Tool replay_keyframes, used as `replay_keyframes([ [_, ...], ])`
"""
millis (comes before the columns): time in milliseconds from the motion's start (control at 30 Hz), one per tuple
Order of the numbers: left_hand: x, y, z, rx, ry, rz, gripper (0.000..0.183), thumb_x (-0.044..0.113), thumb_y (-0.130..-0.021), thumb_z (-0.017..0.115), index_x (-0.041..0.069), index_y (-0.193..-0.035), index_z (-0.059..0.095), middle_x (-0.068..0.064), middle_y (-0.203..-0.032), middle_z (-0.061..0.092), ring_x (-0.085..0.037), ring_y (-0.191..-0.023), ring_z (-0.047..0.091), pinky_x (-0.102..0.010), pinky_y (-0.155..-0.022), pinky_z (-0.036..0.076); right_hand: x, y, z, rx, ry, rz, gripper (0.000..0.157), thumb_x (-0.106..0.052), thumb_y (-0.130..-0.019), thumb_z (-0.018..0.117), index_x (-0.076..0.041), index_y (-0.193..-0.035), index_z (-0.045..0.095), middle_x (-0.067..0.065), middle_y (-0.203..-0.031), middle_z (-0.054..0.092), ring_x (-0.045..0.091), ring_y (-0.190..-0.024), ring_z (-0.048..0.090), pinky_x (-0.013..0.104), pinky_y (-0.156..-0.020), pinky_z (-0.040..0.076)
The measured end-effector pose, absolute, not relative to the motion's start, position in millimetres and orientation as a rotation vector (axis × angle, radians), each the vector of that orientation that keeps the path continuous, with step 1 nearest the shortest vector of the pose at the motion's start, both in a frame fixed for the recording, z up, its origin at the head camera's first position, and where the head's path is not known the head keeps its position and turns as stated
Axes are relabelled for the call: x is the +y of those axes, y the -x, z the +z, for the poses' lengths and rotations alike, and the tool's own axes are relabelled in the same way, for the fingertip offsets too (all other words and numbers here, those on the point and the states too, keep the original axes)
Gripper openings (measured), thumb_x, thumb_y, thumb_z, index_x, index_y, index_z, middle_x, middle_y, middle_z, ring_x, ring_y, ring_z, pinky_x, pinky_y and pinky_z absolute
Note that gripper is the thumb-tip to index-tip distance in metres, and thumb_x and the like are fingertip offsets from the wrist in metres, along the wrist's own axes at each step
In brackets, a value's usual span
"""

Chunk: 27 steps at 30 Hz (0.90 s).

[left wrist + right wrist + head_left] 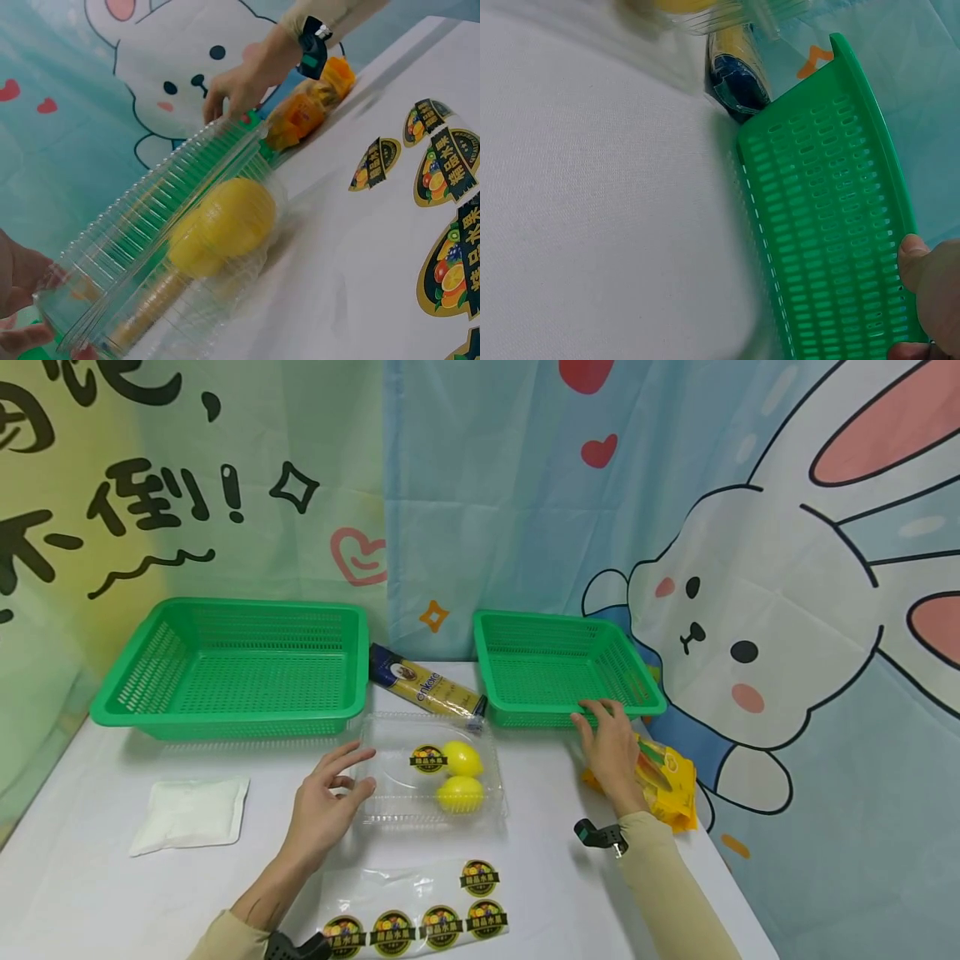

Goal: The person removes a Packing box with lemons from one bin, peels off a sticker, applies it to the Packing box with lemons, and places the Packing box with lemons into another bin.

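Note:
A closed, clear plastic clamshell box with two lemons inside lies in the middle of the table. A round black-and-gold sticker is on its lid. My left hand is at the box's left edge, fingers loosely bent and thumb apart from them. In the left wrist view its fingertips overlap the corner of the clear box. My right hand holds the front rim of the smaller green basket. In the right wrist view the thumb lies on the basket's rim.
A larger green basket stands at the back left. Between the baskets lies a pasta packet. A yellow bag sits by my right forearm, a white pouch at left. A sticker sheet lies in front.

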<state>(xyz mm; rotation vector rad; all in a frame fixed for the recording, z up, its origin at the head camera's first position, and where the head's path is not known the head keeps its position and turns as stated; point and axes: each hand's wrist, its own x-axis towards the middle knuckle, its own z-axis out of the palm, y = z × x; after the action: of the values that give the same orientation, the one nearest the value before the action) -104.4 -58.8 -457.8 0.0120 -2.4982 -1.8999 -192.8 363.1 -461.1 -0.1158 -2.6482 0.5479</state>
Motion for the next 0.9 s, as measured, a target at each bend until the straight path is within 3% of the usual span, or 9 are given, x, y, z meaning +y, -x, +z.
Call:
replay_keyframes([
  [367,-57,102,-451,-2.472,-0.021,-1.904,0.040,0.005,-0.098,0.069,0.011,-0.137,0.069,-0.004,-0.160,0.048,-0.021,-0.100,0.060,-0.023,-0.072,0.052,363,193,-462,-2.631,0.104,0.551,0.035,-0.031,-0.103,0.069,-0.011,-0.131,0.071,0.022,-0.140,0.057,0.046,-0.118,0.061,0.061,-0.085,0.054],
  [900,-53,101,-432,-2.416,-0.015,-1.968,0.039,0.004,-0.098,0.069,0.011,-0.136,0.070,-0.004,-0.160,0.048,-0.023,-0.102,0.058,-0.023,-0.067,0.050,361,192,-461,-2.627,0.105,0.543,0.034,-0.030,-0.102,0.069,-0.011,-0.131,0.072,0.023,-0.139,0.058,0.046,-0.118,0.062,0.060,-0.083,0.054],
])
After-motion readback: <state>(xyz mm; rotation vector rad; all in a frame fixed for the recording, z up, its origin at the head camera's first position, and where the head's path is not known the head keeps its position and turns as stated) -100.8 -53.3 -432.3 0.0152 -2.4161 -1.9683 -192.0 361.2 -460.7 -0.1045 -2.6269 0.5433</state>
